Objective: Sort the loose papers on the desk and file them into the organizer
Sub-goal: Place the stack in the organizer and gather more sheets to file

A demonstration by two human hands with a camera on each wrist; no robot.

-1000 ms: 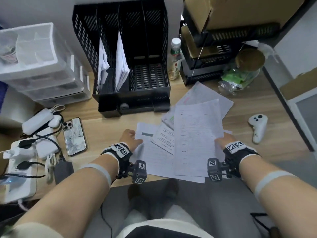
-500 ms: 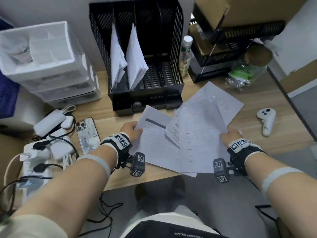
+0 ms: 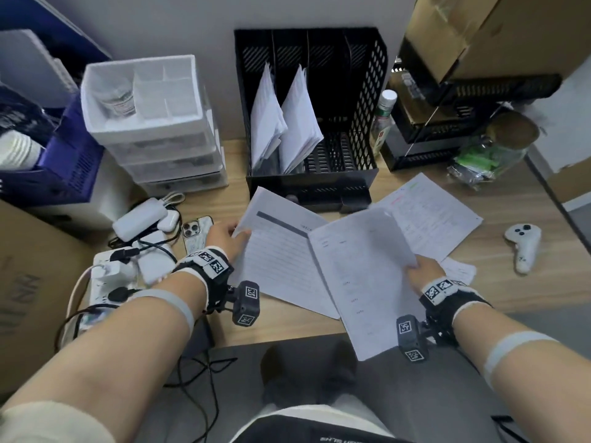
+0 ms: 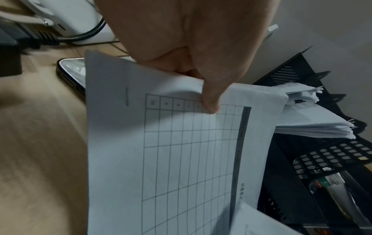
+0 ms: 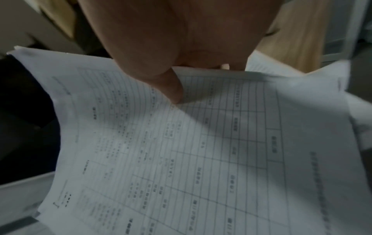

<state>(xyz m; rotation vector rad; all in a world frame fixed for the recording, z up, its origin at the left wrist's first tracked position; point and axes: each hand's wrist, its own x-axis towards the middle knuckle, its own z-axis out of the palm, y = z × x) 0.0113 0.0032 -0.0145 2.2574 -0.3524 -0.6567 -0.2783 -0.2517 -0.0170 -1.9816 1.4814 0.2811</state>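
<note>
My left hand [image 3: 227, 238] pinches the upper left corner of a gridded sheet [image 3: 281, 260], thumb on top in the left wrist view [image 4: 211, 101]. My right hand [image 3: 422, 270] pinches the right edge of a printed form [image 3: 361, 266], lifted and overlapping the gridded sheet; its thumb [image 5: 171, 89] presses the form [image 5: 201, 143]. The black mesh organizer [image 3: 361, 100] stands at the back of the desk with two bundles of paper [image 3: 287, 123] in its left slots. More loose papers [image 3: 431, 215] lie flat on the desk behind my right hand.
White drawer unit [image 3: 153, 123] stands at back left. A phone [image 3: 196, 231], chargers and a power strip [image 3: 105, 276] crowd the left. A bottle [image 3: 383, 119] and black racks [image 3: 447, 132] sit to the right of the organizer. A white controller [image 3: 524, 247] lies at right.
Both hands have lifted their sheets off the desk and drawn them apart; the gridded sheet's top now rises toward the organizer. The head camera has tilted and shifted left.
</note>
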